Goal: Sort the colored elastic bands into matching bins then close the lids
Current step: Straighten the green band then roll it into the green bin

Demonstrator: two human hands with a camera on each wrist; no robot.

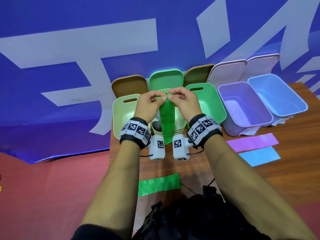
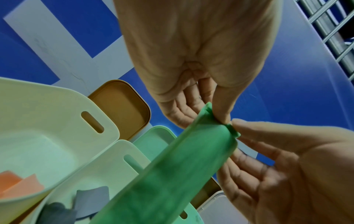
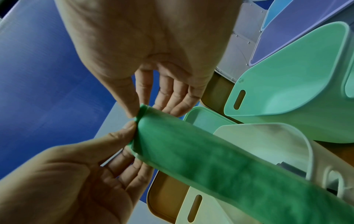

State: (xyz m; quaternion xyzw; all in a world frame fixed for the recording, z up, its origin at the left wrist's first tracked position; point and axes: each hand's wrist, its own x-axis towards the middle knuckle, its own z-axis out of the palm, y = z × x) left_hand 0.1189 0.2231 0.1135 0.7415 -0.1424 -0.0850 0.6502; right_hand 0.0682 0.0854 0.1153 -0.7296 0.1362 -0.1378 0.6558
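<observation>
Nearest lies a second green band on the tabletop at six o'clock. Both grips, left hand and right hand, pinch the top edge of a hanging green band over the bins; released carelessly, it could drop into the pale bin instead of the green bin at two o'clock.
</observation>
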